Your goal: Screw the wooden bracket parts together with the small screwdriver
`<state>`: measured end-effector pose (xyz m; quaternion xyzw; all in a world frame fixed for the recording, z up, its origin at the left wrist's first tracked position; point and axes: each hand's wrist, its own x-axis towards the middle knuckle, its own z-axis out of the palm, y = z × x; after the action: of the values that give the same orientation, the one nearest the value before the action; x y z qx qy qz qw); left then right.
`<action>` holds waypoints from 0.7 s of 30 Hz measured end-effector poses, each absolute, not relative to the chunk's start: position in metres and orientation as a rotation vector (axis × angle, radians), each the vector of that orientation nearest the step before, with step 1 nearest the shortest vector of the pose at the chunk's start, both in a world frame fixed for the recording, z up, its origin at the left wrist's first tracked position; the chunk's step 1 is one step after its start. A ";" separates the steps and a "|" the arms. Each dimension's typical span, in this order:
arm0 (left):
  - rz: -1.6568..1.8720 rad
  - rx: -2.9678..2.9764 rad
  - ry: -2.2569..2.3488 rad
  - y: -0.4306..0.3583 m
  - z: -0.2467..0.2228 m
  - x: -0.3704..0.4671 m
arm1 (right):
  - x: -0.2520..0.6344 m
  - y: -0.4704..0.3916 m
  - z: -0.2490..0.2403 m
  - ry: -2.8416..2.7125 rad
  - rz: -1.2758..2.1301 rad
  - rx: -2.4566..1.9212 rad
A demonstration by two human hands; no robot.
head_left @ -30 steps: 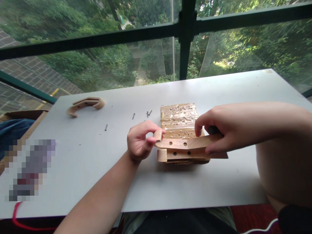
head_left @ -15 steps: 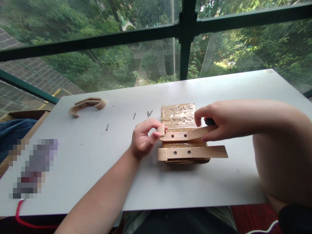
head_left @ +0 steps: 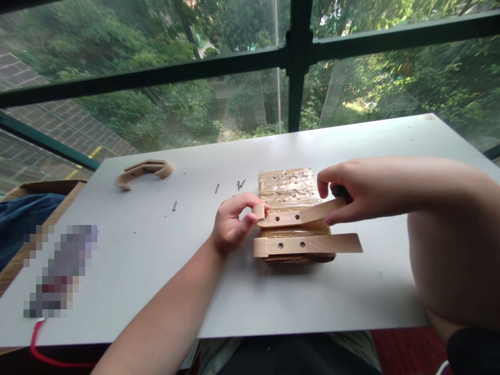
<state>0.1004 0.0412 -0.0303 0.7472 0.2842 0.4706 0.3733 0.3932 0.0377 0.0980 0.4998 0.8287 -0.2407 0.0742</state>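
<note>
Toward the front edge of the surface (head_left: 375,302), right of its middle, one wooden strip (head_left: 324,243) lies across the near end of a taped block (head_left: 287,179), screw heads in its two holes and its right end jutting past the block. Just behind it, a second wooden strip (head_left: 287,218) is held over the same block. The left hand (head_left: 234,224) pinches its curled left end between thumb and fingers; the right hand (head_left: 357,182) curls around its other end, together with a dark object (head_left: 342,193) too hidden to identify. Near the left edge lies a pixelated item (head_left: 64,271). Beyond the left hand, loose screws (head_left: 217,188) are scattered toward the back edge, and a curved wooden piece (head_left: 146,167) sits by the far left corner, below the green window frame (head_left: 299,78).
</note>
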 end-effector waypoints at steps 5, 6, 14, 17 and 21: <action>1.187 1.910 0.719 0.041 -0.030 0.101 | 0.395 0.038 0.097 2.474 -0.713 1.489; 1.185 1.913 0.726 0.041 -0.030 0.101 | 0.395 0.038 0.097 2.469 -0.717 1.486; 1.184 1.925 0.714 0.041 -0.029 0.101 | 0.391 0.037 0.100 2.461 -0.736 1.523; 1.203 1.920 0.714 0.041 -0.030 0.101 | 0.396 0.039 0.101 2.508 -0.701 1.549; 1.282 1.901 0.766 0.044 -0.033 0.099 | 0.410 0.041 0.106 2.562 -0.623 1.628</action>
<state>0.0995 0.0437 -0.0333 0.7355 0.2962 0.4958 0.3542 0.4097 0.0406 0.1058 0.5253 0.8266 -0.2010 0.0212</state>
